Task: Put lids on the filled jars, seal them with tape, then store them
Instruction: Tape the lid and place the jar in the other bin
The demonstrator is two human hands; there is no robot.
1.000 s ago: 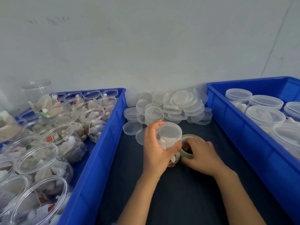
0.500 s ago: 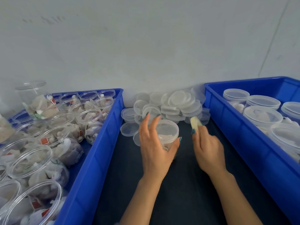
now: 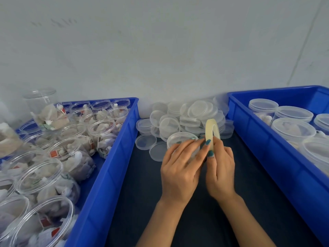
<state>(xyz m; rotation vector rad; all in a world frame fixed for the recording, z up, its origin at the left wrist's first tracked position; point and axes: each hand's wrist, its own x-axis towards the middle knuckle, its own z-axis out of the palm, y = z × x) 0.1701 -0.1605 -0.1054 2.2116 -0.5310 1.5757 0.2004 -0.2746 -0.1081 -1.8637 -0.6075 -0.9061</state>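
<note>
The left bin (image 3: 110, 166) holds open jars (image 3: 101, 125). The left hand (image 3: 179, 166) lies over the lidded jar (image 3: 181, 137) on the worktop (image 3: 138, 175), reaching to the tape roll (image 3: 211, 127); I cannot tell if it pinches anything. The right hand (image 3: 220, 168) grips the roll upright. I'd free the tape end, then press it onto the lid seam.

1 head-worn view looks forward and down, close over the lid pile (image 3: 187, 120). A wall (image 3: 160, 50) stands behind the pile; the left bin (image 3: 114, 154) and right bin (image 3: 267, 139) flank it.
</note>
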